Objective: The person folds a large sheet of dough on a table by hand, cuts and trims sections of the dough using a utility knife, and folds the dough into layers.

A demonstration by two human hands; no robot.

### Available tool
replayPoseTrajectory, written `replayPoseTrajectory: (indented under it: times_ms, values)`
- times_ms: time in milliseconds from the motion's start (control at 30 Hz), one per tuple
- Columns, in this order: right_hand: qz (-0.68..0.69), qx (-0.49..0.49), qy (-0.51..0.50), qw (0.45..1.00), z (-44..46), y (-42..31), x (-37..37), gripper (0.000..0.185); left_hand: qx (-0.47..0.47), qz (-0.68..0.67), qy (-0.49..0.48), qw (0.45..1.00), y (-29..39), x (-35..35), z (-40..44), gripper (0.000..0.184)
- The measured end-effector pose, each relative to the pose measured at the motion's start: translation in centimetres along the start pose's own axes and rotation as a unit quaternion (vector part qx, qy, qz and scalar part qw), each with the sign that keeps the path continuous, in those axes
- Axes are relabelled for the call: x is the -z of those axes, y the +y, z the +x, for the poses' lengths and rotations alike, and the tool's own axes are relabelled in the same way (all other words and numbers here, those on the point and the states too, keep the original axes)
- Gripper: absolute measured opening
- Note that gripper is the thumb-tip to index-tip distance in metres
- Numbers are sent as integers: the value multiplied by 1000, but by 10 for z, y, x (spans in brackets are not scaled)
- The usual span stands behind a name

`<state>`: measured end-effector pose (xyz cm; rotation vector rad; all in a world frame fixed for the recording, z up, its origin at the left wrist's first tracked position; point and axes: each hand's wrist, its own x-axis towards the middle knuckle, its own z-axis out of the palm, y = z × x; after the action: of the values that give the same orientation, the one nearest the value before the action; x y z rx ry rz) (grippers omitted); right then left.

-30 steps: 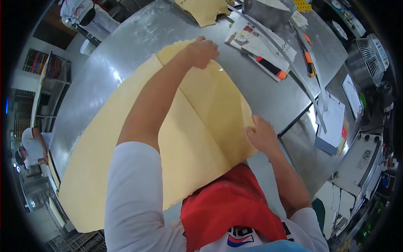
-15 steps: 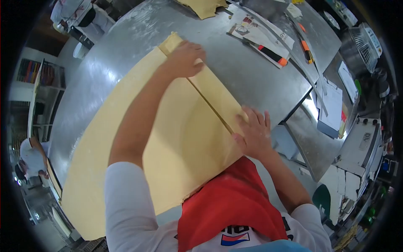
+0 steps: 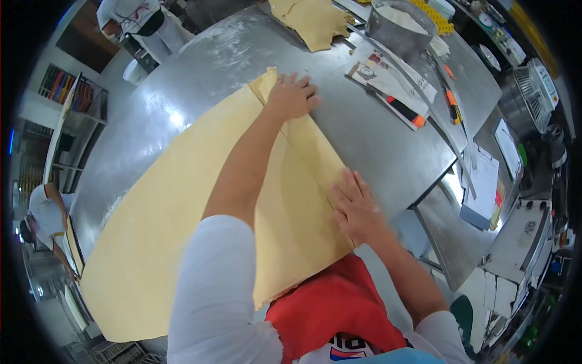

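Note:
A large, thin, pale yellow sheet of dough (image 3: 176, 200) covers the near part of the metal table (image 3: 200, 79), with a folded strip along its right edge. My left hand (image 3: 291, 97) lies on the far end of that strip, its fingers spread. Lower down, near the edge closest to my body, my right hand (image 3: 357, 206) rests flat on the strip with its fingers apart. Neither hand grips anything. The dough's near edge reaches the red apron (image 3: 333, 303).
Beyond my hands lie dough scraps (image 3: 309, 21), a metal bowl of flour (image 3: 400, 27), a printed bag (image 3: 388, 73), an orange-and-black knife (image 3: 403, 111), long metal strips (image 3: 424, 97) and a clipboard (image 3: 482, 182). Two people stand at the left.
The dough's right edge has been folded over to the left. Both hands have let go of it and now lie flat on the fold. The view has shifted slightly.

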<state>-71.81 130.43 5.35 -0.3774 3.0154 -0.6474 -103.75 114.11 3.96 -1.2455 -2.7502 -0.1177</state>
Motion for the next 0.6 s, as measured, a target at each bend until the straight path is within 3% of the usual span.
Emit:
replayPoseTrajectory:
  times_ms: [67, 167, 233, 267, 300, 333, 433, 500, 533, 600]
  values:
    - [10, 19, -6, 1000, -1, 2, -1, 63, 105, 42, -29, 993, -18, -10, 0, 66]
    - [91, 24, -44, 995, -14, 19, 1, 64, 179, 24, -7, 983, -16, -22, -13, 76]
    - [154, 20, -75, 985, -20, 40, 2, 66, 188, 75, -26, 979, -11, -6, -5, 76]
    - [140, 33, -21, 989, -22, 52, -1, 66, 198, 121, -45, 972, -6, 1, -3, 76]
    - [126, 41, 28, 991, -26, 58, -6, 66, 159, 112, -49, 980, -12, 0, 0, 74]
    - [138, 21, 13, 990, -29, 51, -8, 66, 116, 97, -60, 987, -24, -8, 2, 73]
    - [122, -14, -6, 992, -25, 28, -11, 65, 126, 77, -63, 987, -34, -19, 7, 69]
    - [102, 12, 18, 995, -30, 26, -14, 62, 129, 74, -54, 987, -38, -19, 2, 67]
    - [102, 6, 13, 995, -29, 29, -14, 62, 113, 137, -74, 981, -40, -20, 5, 67]
    - [8, 37, 1, 999, -34, 41, -16, 63, 85, 139, 4, 987, -28, -35, 3, 64]
